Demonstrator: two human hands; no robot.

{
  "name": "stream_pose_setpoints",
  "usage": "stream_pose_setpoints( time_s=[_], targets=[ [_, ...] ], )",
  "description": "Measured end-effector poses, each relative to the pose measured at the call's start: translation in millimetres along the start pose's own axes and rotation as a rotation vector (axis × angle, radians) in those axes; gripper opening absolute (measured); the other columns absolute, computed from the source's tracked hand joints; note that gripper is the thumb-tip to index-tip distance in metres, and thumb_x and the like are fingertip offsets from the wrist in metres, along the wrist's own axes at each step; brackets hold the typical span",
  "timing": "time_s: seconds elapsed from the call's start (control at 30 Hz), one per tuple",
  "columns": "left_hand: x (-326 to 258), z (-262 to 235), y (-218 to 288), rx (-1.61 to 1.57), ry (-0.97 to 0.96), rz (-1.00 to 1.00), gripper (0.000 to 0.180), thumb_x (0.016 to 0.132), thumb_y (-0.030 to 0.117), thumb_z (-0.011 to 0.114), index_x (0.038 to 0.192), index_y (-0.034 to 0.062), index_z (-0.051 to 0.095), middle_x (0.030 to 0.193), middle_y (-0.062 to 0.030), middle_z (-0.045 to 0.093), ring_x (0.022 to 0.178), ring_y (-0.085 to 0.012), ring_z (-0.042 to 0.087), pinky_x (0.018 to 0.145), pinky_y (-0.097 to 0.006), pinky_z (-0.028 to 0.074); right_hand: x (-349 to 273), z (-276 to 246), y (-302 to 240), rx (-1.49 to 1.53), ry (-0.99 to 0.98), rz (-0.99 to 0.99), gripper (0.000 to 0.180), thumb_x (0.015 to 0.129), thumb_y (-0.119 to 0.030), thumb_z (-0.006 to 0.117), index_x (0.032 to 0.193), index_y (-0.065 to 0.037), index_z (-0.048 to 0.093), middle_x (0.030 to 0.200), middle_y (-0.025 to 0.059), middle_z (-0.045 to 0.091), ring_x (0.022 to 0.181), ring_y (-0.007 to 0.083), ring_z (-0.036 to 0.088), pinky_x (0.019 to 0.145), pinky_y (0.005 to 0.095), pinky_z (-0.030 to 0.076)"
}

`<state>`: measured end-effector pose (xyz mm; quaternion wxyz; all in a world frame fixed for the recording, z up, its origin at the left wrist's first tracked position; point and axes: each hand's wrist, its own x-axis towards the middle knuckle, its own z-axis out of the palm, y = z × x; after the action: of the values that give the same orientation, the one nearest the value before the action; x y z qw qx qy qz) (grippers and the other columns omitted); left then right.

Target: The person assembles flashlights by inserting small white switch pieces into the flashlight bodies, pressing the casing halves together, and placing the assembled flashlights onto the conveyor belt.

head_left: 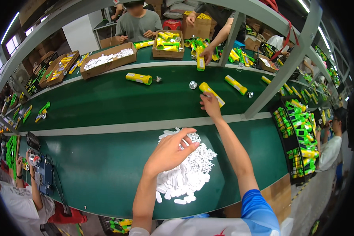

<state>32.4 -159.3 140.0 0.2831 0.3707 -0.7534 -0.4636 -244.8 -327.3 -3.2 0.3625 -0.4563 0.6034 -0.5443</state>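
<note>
My right hand (211, 105) reaches over the green belt with its fingers curled on a yellow flashlight (213, 93) that has a green head. A silvery reflector piece (193, 85) lies by that head, apart from it. Above a heap of small white plastic parts (188, 173), my left hand (172, 152) hovers with thumb and forefinger apart and nothing seen between them. Its other fingers are partly hidden. The heap mixes flat oblong strips with tiny pieces.
More flashlights (139, 78) (236, 85) lie along the belt (102, 98). Across it, a co-worker's hand (206, 55) holds another flashlight (200, 63). A metal post (281, 63) rises right of my arm, beside a full black crate (299, 137). A blue device (43, 175) stands far left.
</note>
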Motion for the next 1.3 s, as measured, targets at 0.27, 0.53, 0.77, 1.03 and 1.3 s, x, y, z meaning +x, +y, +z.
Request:
stream_pose_setpoints(
  time_s=[0.27, 0.53, 0.77, 1.03, 1.3],
  targets=[
    [-7, -18, -5, -0.006, 0.075, 0.01, 0.045, 0.094, 0.031, 0.068, 0.129, 0.0057, 0.058, 0.094, -0.0096, 0.07, 0.075, -0.018, 0.064, 0.07, -0.032, 0.052, 107, 32, -28, 0.708, 0.051, 0.267, 0.084, 0.087, -0.039, 0.077, 0.149, -0.006, 0.031, 0.133, 0.0245, 0.043, 0.1, 0.0306, 0.061, 0.088, 0.0425, 0.06],
    [-15, -29, -7, -0.007, 0.159, 0.012, 0.044, 0.093, 0.028, 0.069, 0.129, 0.0048, 0.058, 0.094, -0.0089, 0.07, 0.074, -0.0168, 0.063, 0.07, -0.031, 0.052, 173, 27, -31, 0.976, 0.128, 0.105, 0.052, 0.096, -0.021, 0.068, 0.137, 0.0, 0.044, 0.122, 0.014, 0.051, 0.101, 0.028, 0.061, 0.088, 0.0387, 0.061],
    [-2, -21, -20, -0.007, 0.201, -0.031, 0.044, 0.093, 0.029, 0.07, 0.128, 0.0044, 0.059, 0.092, -0.0089, 0.07, 0.077, -0.0161, 0.063, 0.072, -0.031, 0.052, 91, 14, -48, 1.023, -0.013, 0.164, 0.035, 0.1, -0.013, 0.059, 0.13, 0.002, 0.049, 0.12, 0.0143, 0.056, 0.1, 0.0251, 0.064, 0.088, 0.0293, 0.06],
    [52, 21, -89, -0.757, 0.581, -0.01, 0.055, 0.106, 0.046, 0.043, 0.136, 0.0002, 0.05, 0.124, -0.0133, 0.063, 0.108, -0.021, 0.063, 0.092, -0.035, 0.049, -142, 25, -78, 1.076, -0.549, 0.514, 0.038, 0.104, -0.028, 0.05, 0.132, -0.002, 0.05, 0.106, 0.015, 0.065, 0.09, 0.0203, 0.066, 0.081, 0.0282, 0.058],
    [43, 45, -57, -1.118, 0.52, 0.172, 0.04, 0.105, 0.04, 0.048, 0.119, 0.0028, 0.05, 0.093, -0.0091, 0.064, 0.084, -0.0175, 0.066, 0.076, -0.033, 0.055, -214, 9, -78, 0.452, -0.68, 0.235, 0.044, 0.103, -0.026, 0.053, 0.139, -0.002, 0.045, 0.11, 0.0139, 0.066, 0.092, 0.0167, 0.065, 0.078, 0.0294, 0.055]
  ],
)
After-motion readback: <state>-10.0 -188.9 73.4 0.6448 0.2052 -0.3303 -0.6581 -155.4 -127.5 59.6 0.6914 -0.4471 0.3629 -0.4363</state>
